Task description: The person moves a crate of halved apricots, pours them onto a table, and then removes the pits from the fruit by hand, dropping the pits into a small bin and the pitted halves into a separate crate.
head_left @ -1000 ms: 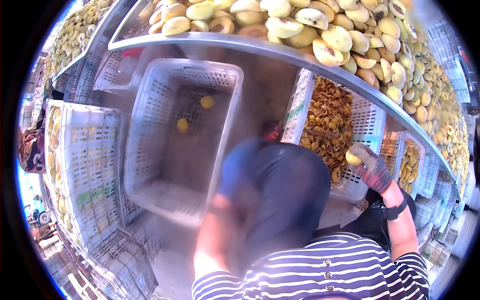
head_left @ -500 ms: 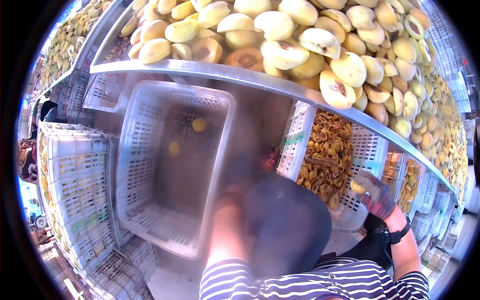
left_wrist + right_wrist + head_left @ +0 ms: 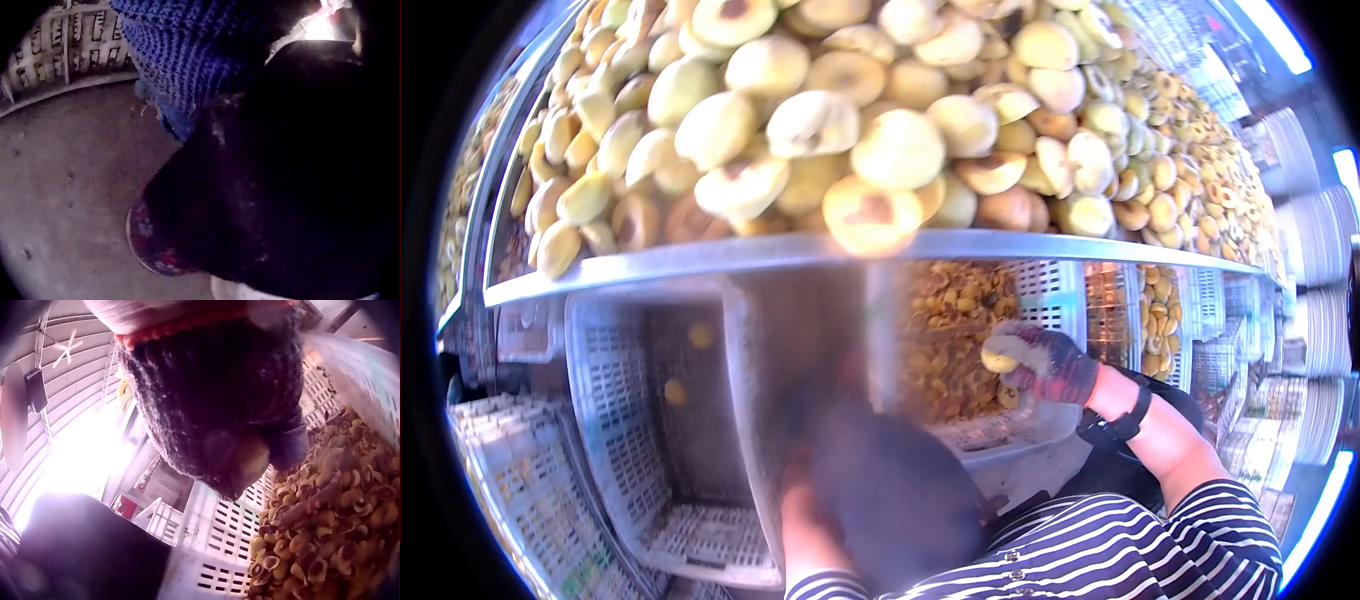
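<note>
My right hand (image 3: 1050, 365), in a grey and dark red knit glove, grips a yellow peach (image 3: 998, 360) between thumb and fingers. It is over the near right part of a white crate (image 3: 1055, 425) of small cut peach pieces (image 3: 955, 340). The right wrist view shows the same peach (image 3: 255, 459) under the curled glove. My left hand (image 3: 194, 56), in a blue knit glove, is down beside a dark trouser leg (image 3: 269, 169), above a patterned shoe (image 3: 156, 244). Its fingers are largely hidden, and I cannot tell whether they hold anything.
A metal-edged table (image 3: 800, 257) heaped with peach halves (image 3: 900, 150) spans the front. Left of my knee (image 3: 890, 500) is a large white crate (image 3: 615, 450) with two yellow fruits inside. More crates stand at far left and far right.
The head view has shifted, so the table fills more of it and the crates appear further left. The blue-gloved left hand, visible beside the knee earlier, is now hidden there. My right hand still holds the peach.
</note>
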The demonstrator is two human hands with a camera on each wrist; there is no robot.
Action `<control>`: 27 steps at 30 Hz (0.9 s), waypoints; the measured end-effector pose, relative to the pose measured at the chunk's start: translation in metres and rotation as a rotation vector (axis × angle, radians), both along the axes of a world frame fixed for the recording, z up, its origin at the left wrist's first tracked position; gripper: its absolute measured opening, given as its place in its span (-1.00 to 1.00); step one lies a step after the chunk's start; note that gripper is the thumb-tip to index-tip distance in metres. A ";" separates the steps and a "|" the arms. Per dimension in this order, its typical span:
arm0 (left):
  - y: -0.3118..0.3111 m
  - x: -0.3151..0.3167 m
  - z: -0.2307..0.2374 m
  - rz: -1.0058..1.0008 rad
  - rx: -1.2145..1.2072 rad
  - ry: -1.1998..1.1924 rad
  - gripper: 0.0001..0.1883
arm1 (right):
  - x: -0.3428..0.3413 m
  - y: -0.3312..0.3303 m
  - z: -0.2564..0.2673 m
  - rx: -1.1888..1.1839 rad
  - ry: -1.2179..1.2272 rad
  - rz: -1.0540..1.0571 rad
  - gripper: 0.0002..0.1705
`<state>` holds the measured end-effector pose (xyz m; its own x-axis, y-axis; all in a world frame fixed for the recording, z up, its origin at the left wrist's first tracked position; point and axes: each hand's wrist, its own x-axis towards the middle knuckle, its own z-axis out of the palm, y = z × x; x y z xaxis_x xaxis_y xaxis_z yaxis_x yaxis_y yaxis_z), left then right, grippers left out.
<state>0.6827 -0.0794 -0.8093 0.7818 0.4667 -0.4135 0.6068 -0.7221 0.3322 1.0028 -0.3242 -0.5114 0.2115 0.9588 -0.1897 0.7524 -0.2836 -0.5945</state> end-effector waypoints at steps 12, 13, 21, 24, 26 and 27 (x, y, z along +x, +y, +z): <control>0.005 -0.053 -0.002 0.129 0.025 0.026 -0.74 | 0.004 0.003 -0.008 0.064 0.259 -0.213 -0.42; 0.003 -0.053 0.002 0.156 0.006 0.005 -0.74 | 0.006 0.001 -0.010 0.094 0.185 -0.178 -0.41; -0.023 -0.066 0.101 0.652 -0.471 -0.523 -0.74 | -0.009 -0.017 0.038 0.289 0.078 -0.181 -0.39; -0.033 -0.066 0.194 0.758 -0.657 -0.721 -0.74 | -0.019 -0.031 0.059 0.455 0.029 -0.174 -0.39; -0.034 -0.057 0.269 0.597 -0.380 -0.761 -0.79 | -0.023 -0.043 0.070 0.589 0.034 -0.162 -0.40; -0.034 -0.048 0.317 0.735 -0.545 -0.773 -0.72 | -0.026 -0.048 0.079 0.609 0.027 -0.169 -0.40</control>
<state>0.6350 -0.1130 -0.4920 0.5302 0.8150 -0.2339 0.3202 0.0630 0.9453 0.9771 -0.3727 -0.4326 0.3725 0.8503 0.3719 0.7095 -0.0026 -0.7047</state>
